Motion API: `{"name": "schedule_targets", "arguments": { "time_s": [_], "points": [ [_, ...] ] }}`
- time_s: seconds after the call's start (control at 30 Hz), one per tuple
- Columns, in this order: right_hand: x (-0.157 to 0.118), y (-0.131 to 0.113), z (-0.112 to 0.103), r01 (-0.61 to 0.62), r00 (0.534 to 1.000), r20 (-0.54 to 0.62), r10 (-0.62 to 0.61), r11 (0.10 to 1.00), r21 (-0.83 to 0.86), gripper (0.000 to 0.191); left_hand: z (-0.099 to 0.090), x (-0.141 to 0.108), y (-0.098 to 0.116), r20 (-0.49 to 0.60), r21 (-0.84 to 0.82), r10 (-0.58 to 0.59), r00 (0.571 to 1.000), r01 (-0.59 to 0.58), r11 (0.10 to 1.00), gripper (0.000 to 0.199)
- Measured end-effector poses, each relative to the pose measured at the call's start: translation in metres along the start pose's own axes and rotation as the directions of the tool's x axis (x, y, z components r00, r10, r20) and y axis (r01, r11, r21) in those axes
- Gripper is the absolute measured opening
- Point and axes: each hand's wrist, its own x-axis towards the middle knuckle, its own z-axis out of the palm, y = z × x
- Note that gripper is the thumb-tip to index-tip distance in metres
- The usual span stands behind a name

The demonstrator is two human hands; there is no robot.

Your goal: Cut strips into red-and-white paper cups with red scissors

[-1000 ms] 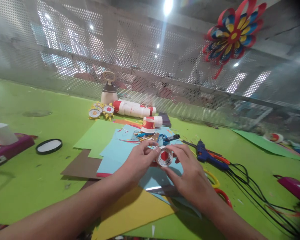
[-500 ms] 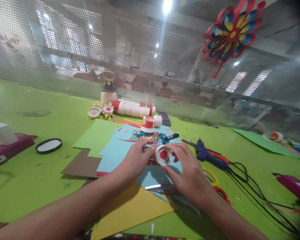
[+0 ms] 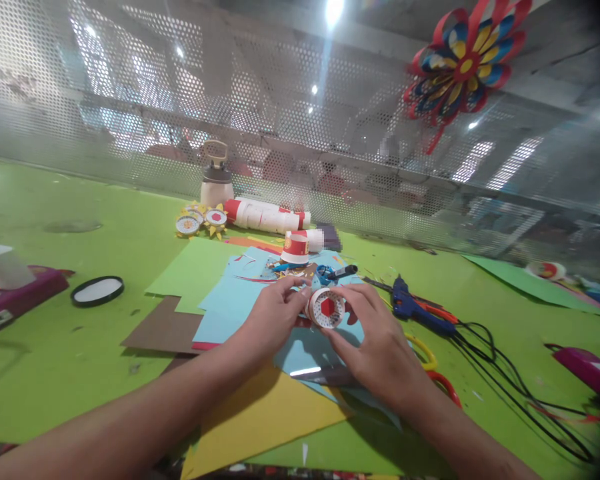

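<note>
A small white paper cup (image 3: pixel 328 309) with a red hexagon and dark marks on its round base is held above blue paper sheets (image 3: pixel 235 287). The base faces me. My left hand (image 3: pixel 277 313) pinches the cup's left side with thumb and fingers. Around its right edge curve the thumb and fingers of my right hand (image 3: pixel 375 337). Just behind stands a red and white paper cup (image 3: pixel 295 248), upside down, beside paper scraps and a black-tipped pen (image 3: pixel 343 273).
A blue glue gun (image 3: pixel 420 312) with black cables and scissors (image 3: pixel 444 387) lie at right. Yellow paper (image 3: pixel 270 423) is in front. Stacked cups (image 3: pixel 267 217), yellow-edged discs (image 3: pixel 215 217) and a sprayer bottle (image 3: pixel 217 187) stand behind. A black-rimmed disc (image 3: pixel 97 291) lies left.
The held cup has turned slightly and its base has shifted a little to the right and up. Both hands keep nearly the same place and grip.
</note>
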Motion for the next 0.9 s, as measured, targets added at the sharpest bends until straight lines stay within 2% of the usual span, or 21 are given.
{"name": "schedule_targets", "arguments": {
  "time_s": [0.6,0.9],
  "points": [
    [-0.0012,-0.0016,0.0018,-0.023,1.0,0.001,0.023,0.999,-0.024,0.041,0.0001,-0.0001,-0.0017,0.031,0.013,0.03,0.999,-0.03,0.999,0.021],
    [-0.0024,-0.0018,0.0027,-0.01,1.0,-0.005,0.01,0.999,-0.04,0.041,0.0014,0.0002,-0.0017,0.021,0.001,0.002,1.0,-0.002,1.0,0.019]
  ]
}}
